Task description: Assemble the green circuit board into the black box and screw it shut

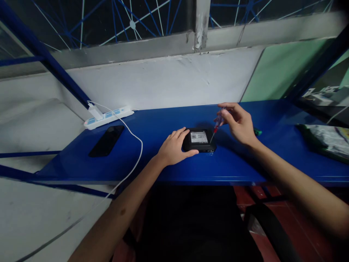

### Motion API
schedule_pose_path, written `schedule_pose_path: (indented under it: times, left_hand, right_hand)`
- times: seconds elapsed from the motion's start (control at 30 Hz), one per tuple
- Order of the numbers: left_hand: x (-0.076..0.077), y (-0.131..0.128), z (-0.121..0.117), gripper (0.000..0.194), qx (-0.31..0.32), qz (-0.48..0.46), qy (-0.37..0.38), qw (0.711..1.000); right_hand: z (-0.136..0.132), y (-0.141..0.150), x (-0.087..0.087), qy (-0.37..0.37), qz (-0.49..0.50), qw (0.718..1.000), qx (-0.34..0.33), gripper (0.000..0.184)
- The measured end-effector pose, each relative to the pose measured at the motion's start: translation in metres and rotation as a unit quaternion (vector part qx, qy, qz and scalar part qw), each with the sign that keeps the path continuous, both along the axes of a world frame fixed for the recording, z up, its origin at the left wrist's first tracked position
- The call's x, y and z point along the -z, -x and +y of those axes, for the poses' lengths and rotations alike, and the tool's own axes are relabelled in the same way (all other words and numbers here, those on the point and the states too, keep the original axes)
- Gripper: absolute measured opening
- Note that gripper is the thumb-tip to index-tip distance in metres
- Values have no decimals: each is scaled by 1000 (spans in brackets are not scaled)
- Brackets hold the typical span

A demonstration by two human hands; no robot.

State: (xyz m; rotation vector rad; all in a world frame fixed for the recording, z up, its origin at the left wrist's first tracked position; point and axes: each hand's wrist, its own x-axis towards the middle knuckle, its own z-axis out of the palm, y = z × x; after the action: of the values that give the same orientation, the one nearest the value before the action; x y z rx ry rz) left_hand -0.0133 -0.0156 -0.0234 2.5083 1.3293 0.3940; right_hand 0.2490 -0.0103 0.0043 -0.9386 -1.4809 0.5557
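Observation:
A small black electronic box (201,147) with a white printed label (199,137) lies flat on the blue table (163,120). My left hand (176,147) grips it from the left, fingers along the far side and thumb on the near edge. In my right hand (238,123) is a screwdriver (217,124) with a clear purplish handle and a red collar, held tilted in the fingertips. Its metal tip meets the box near the right end of the top face; whether it sits in a screw is too small to tell.
To the left lie a black smartphone (106,141) and a white power strip (109,117) with a charger (95,112); its white cable (139,142) runs off the front edge. A small green object (257,132) sits behind my right wrist, and a plastic-wrapped package (327,142) at far right.

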Motion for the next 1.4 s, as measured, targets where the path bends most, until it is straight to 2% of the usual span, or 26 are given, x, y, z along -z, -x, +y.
schedule_pose_path:
  times: [0.17,0.33,0.4,0.67,0.8,0.93,1.07,1.4]
  left_hand:
    - [1,0,1,96,6,-7,-8,1000]
    - [1,0,1,99,0,4,-1,1000]
    - [1,0,1,100,1,6,-2,1000]
    - [0,0,0,100,3,8,-3,1000]
    - [1,0,1,97,5,0,-14,1000]
    - [2,0,1,101,2,7,-6,1000]
    - [3,0,1,99,3,4,-10,1000]
    - [2,0,2,97,8,0,-9,1000]
  right_hand:
    - [-1,1,-1,32,21,999,-24,39]
    - [-2,1,-3,-17,-17,1000,14,34]
    - [-1,0,-2,-19,-10,1000,8,31]
    - [-3,2,-2,40,42,998,-39,38]
    - [-3,3,-4,11,15,1000,-9,43]
    - [0,0,-3,-18,-16,1000,12,34]
    - [1,-2,0,-7,-3,1000,-11,32]
    - [1,0,5,16,-2,999,-45,43]
